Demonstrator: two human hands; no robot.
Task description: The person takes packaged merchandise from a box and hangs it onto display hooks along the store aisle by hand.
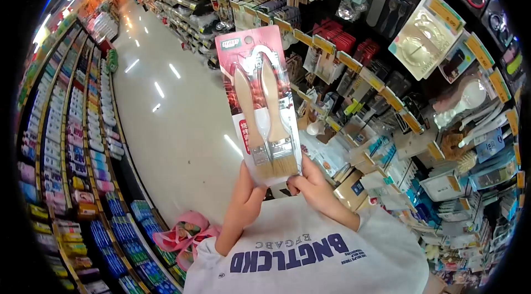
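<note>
Held up in front of me is a blister pack of two basting brushes point(259, 107), with pale wooden handles and light bristles on a red and white card. The brush heads point down toward me, and the card's hanging hole is at the top. My left hand point(246, 197) pinches the pack's lower left corner. At the lower right corner, my right hand point(313, 182) grips it between thumb and fingers. The fingers behind the card are hidden.
Shelves of bottles and packets point(77, 144) line the left side. Hooks with hanging kitchen tools point(387, 89) fill the right, close by. A tiled aisle floor point(166, 111) runs between them. A pink bag point(191, 233) is low at my left.
</note>
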